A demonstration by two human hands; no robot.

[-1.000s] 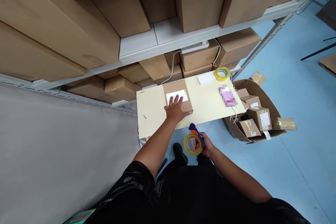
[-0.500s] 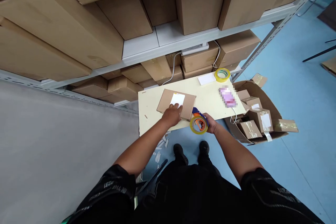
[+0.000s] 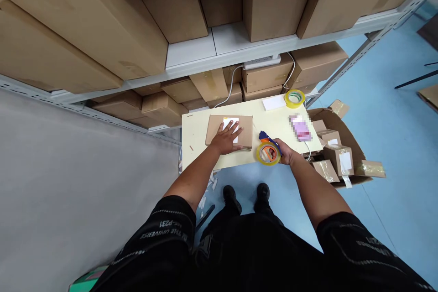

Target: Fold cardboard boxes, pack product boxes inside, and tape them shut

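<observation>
Brown cardboard parcel (image 3: 244, 130) flat on pale table (image 3: 195, 146), towards its near edge, white label (image 3: 232, 123) on top. Left hand (image 3: 226, 139) spread palm-down over parcel and label, fingers loose and flat, pressing rather than gripping. Right hand (image 3: 285, 151) closed round tape dispenser (image 3: 268, 151), just right of the parcel and apart from it, yellow roll facing up, blue nose pointing towards the shelving.

Step in hand, by the look: pinning the parcel with the dispenser brought alongside for taping. Next move likely calls for setting the dispenser's nose on the parcel's right edge, keeping the flat hand clear of the tape's line.

Counted from the head view: one parcel on the table, one dispenser, one spare tape roll (image 3: 294, 98) at the far right corner, one white card (image 3: 273, 102) beside it, one blurred pink item (image 3: 300, 127). On the floor to the right, one open carton (image 3: 345, 118) with at least four small boxes (image 3: 337, 157).
</observation>
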